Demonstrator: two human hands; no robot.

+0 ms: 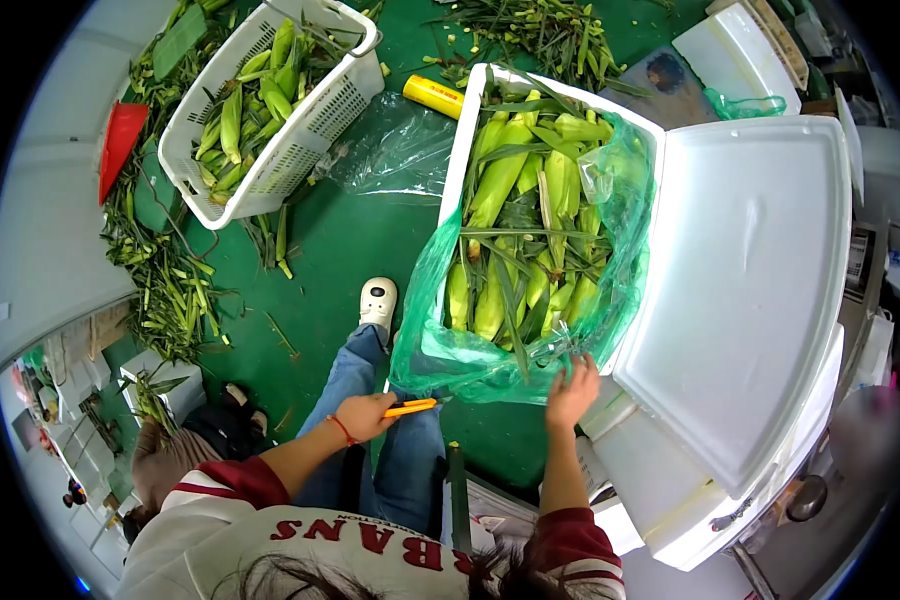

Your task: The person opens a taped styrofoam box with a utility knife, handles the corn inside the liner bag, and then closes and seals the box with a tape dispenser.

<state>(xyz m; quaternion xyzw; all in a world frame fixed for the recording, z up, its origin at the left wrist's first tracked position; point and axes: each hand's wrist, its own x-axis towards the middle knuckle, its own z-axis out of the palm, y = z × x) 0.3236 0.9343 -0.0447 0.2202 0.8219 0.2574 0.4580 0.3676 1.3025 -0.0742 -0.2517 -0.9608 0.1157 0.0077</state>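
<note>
While our left hand (366, 415) clasps a utility knife (411, 407), right hand (573, 394) grip unclear, likely-slippery plastic liner (467, 379) bunches best at six o'clock.

I saw a white shirt (215, 535), maroon lettering (370, 538) across it, white-striped maroon sleeves (258, 481), red cord left-wrist bracelet (342, 430), blue jeans (342, 378), cream shoe (375, 308) with a dark spot (377, 292).

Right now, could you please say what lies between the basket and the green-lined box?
Clear plastic and a yellow cylinder, as the head view shows.
</note>
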